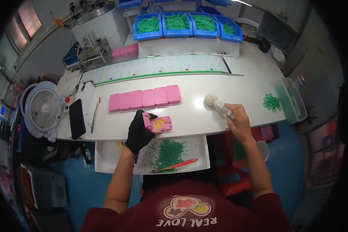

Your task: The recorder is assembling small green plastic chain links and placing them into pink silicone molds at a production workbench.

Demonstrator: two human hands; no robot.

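Observation:
My left hand [140, 131], in a black glove with bare fingertips, grips a pink mould [168, 124] above the front edge of the table. Yellow patches show on the mould's upturned face. My bare right hand [239, 123] is closed round the gathered end of an off-white cloth pouch [212, 101], whose round, tied head points away from me on the tabletop. Beyond my left hand lies a row of several pink blocks [143, 99], set side by side.
Below the table edge, an open white drawer [113, 162] holds green scraps [169, 152] and a red-orange knife-like tool [178, 165]. Tweezers [95, 116], a black phone [77, 118] and a fan [45, 102] stand left. A green-edged conveyor [158, 65] crosses behind; green rings [272, 102] lie right.

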